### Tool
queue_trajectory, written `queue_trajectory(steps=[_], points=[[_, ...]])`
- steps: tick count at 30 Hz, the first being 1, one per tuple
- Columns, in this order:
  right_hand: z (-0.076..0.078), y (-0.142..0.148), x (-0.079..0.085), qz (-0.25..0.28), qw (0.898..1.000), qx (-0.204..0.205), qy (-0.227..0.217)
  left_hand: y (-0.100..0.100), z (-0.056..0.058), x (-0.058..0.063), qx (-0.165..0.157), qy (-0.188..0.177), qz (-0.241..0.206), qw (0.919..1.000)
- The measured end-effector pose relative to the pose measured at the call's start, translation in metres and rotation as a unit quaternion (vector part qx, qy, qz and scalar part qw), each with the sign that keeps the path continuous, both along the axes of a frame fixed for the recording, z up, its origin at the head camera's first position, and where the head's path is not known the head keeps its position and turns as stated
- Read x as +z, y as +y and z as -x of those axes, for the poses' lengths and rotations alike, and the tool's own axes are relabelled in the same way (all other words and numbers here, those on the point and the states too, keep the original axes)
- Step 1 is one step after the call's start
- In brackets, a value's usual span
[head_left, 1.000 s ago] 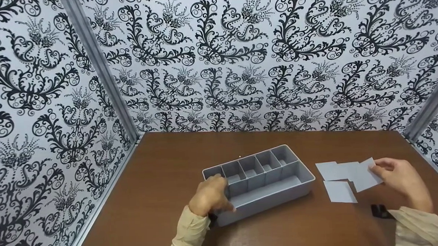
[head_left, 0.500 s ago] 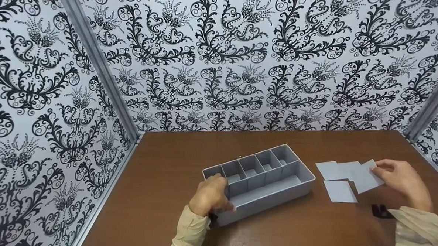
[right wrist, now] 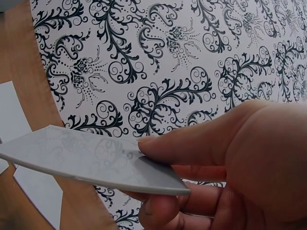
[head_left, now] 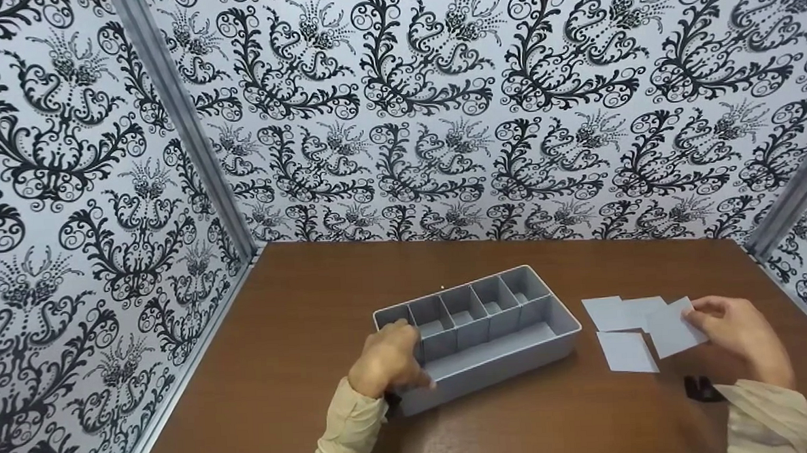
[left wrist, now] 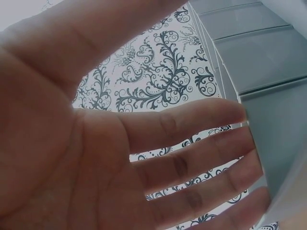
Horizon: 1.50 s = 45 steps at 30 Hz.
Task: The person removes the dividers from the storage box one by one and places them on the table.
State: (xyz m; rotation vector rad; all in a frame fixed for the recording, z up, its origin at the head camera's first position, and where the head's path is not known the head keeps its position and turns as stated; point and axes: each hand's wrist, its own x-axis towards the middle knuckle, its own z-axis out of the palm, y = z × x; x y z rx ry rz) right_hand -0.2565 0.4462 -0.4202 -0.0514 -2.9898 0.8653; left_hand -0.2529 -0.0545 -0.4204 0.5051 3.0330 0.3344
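A grey organizer tray (head_left: 505, 372) lies at an angle on the table, with a row of small compartments behind one long front compartment. At its left end rests my left hand (head_left: 385, 360). In the left wrist view the fingers (left wrist: 187, 127) are nearly straight, their tips against the tray wall (left wrist: 278, 129). My right hand (head_left: 742, 331) pinches a thin grey square plate (head_left: 675, 328) by its right edge, between thumb and fingers. In the right wrist view the plate (right wrist: 91, 158) is tilted, seen almost edge-on.
Several similar plates lie on the brown table (head_left: 312, 312) right of the tray, including a near one (head_left: 627, 351) and a far-left one (head_left: 601, 313). Patterned walls (head_left: 453, 115) enclose the table at the back and sides. Each wrist carries a black device (head_left: 702, 388).
The plate in my right hand has shifted slightly right and down, uncovering more of the plate behind it. My left hand and the tray have stayed put.
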Motion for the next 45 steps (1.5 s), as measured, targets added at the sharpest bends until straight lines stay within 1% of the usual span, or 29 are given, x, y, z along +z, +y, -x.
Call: queue_trajectory(steps=[4,11,14,20,40,45], points=[[0.001,0.002,-0.002,0.001,1.0,-0.001,-0.005,0.0,0.0,0.0,0.001,-0.003,0.002,1.0],[0.004,0.005,-0.004,-0.004,1.0,-0.004,-0.003,0.002,0.001,0.002,0.011,-0.02,0.001,0.9997],[0.005,0.005,-0.005,0.004,1.0,-0.004,-0.014,0.002,0.001,0.002,0.011,-0.018,0.0,0.9998],[0.005,0.007,-0.007,0.004,1.0,-0.003,-0.017,0.001,0.0,0.001,0.007,-0.01,-0.005,0.9999],[0.008,0.013,-0.018,0.014,0.998,-0.004,-0.055,0.002,0.001,0.001,0.006,-0.013,-0.001,0.9999],[0.008,0.015,-0.023,0.034,0.996,-0.002,-0.078,0.002,0.001,0.001,0.005,-0.013,0.002,0.9999]])
